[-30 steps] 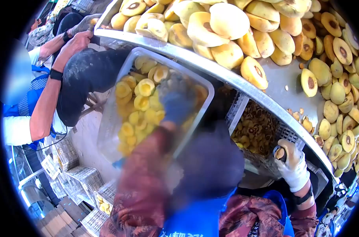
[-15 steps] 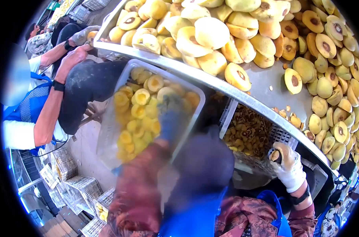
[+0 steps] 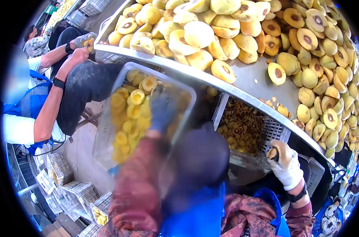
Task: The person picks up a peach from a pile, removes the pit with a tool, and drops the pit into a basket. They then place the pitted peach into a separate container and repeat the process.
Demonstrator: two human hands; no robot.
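My left hand [image 3: 162,112], in a blue-grey glove, is over a white plastic crate [image 3: 193,103] of pitted yellow peach halves [image 3: 136,97]. It is smeared by motion, so its fingers cannot be read. On the right, my right hand [image 3: 286,164], in a white glove with a tan palm, is closed around a small dark tool with a rounded, brownish end [image 3: 272,153]. That hand is beside a second crate [image 3: 277,136] holding brown pits and scraps [image 3: 242,128]. The lower part of my left forearm is blurred.
A metal table [image 3: 253,77] with a raised rim carries a large heap of halved peaches [image 3: 199,33], many with pits. At left sits a co-worker [image 3: 37,102], both hands on a peach piece. White crates [image 3: 78,189] stand on the floor at lower left.
The view has shifted slightly, so the table and crates appear further left. My left hand is still over the peach crate, and my right hand keeps its hold on the tool.
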